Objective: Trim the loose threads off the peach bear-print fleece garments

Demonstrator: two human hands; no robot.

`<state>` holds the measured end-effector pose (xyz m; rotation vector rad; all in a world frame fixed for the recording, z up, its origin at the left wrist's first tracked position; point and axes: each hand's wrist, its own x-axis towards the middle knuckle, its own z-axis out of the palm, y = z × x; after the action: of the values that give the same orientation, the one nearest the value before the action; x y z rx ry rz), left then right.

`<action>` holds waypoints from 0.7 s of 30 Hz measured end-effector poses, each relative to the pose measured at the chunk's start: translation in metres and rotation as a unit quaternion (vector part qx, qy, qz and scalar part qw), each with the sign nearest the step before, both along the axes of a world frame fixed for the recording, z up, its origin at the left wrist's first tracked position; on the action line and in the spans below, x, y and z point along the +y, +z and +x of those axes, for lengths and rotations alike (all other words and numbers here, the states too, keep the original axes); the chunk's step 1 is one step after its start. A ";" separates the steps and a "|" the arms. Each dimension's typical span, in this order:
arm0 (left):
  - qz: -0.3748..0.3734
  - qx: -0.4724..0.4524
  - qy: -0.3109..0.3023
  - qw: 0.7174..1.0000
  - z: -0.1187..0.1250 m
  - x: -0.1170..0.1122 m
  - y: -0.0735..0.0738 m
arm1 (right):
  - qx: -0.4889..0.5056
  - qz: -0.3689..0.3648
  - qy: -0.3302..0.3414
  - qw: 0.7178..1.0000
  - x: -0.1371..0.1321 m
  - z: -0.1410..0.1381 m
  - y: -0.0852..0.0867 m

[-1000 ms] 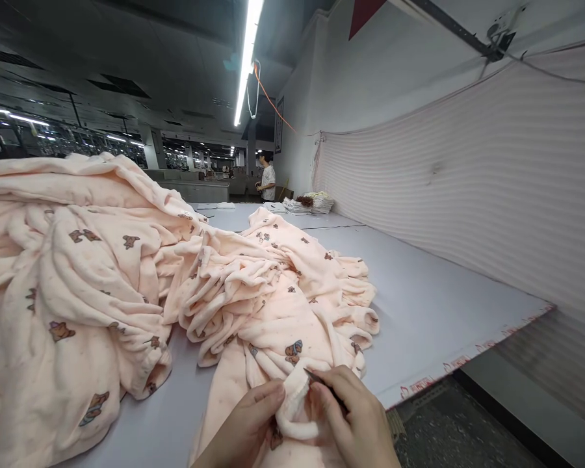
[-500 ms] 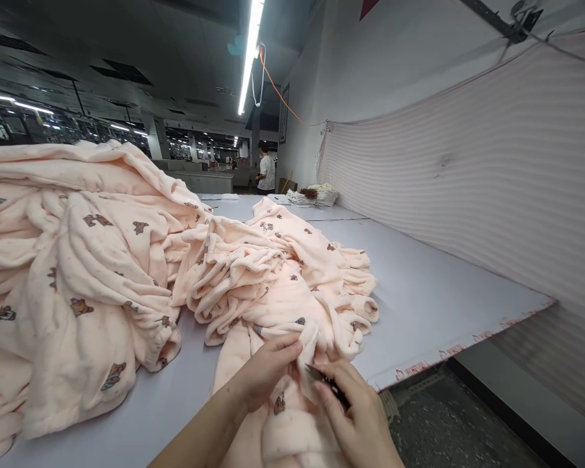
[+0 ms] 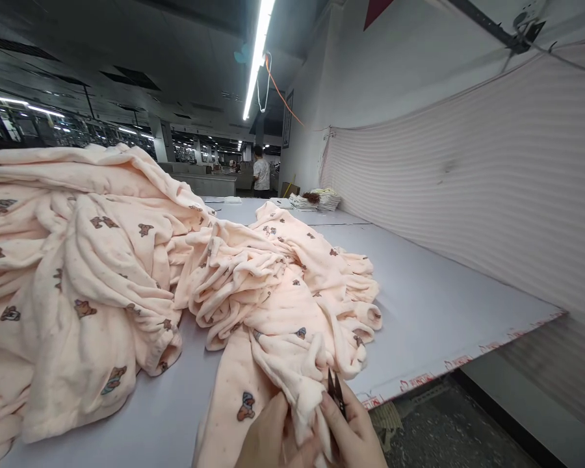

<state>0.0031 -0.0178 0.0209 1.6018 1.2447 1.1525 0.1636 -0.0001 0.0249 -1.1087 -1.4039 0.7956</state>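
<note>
Fluffy pale pink fabric printed with small bears (image 3: 297, 305) lies bunched along the table, and its near end hangs toward me. My left hand (image 3: 268, 432) is closed on a gathered fold of this fabric at the bottom of the view; its fingertips are partly hidden by the cloth. Just to its right, my right hand (image 3: 348, 429) holds small black thread snips (image 3: 337, 394), blades pointing up and away from me. The thumb of that hand also presses on the bunched fold.
A large heap of the same fabric (image 3: 92, 279) covers the table's left side. The pale tabletop (image 3: 433, 286) runs to a taped edge at right. Stacked cloth pieces (image 3: 316, 199) lie at the far end. A striped sheet (image 3: 468, 175) hangs along the wall. A person (image 3: 261, 174) stands beyond.
Both hands have come lower and closer to me, pulling the fold along. The snips have turned from pointing left to pointing up. The person in the background has turned away.
</note>
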 end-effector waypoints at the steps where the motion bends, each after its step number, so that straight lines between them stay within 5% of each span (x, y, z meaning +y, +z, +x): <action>1: 0.009 -0.029 0.004 1.000 0.003 0.001 -0.002 | -0.015 0.004 -0.016 1.000 -0.002 0.002 0.003; 5: 0.042 -0.083 0.007 0.996 0.000 0.007 -0.001 | -0.183 0.076 -0.062 0.978 -0.013 0.017 0.021; 12: 0.035 -0.101 -0.021 0.994 -0.008 0.006 -0.004 | -0.336 0.124 -0.013 0.934 -0.025 0.008 0.038; 21: 0.019 -0.124 -0.052 0.991 -0.009 0.005 0.007 | -0.325 0.118 -0.021 0.938 -0.022 0.004 0.039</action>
<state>-0.0061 -0.0126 0.0283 1.4793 0.9731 1.2716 0.1674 -0.0224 0.0636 -1.2619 -1.9534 0.2092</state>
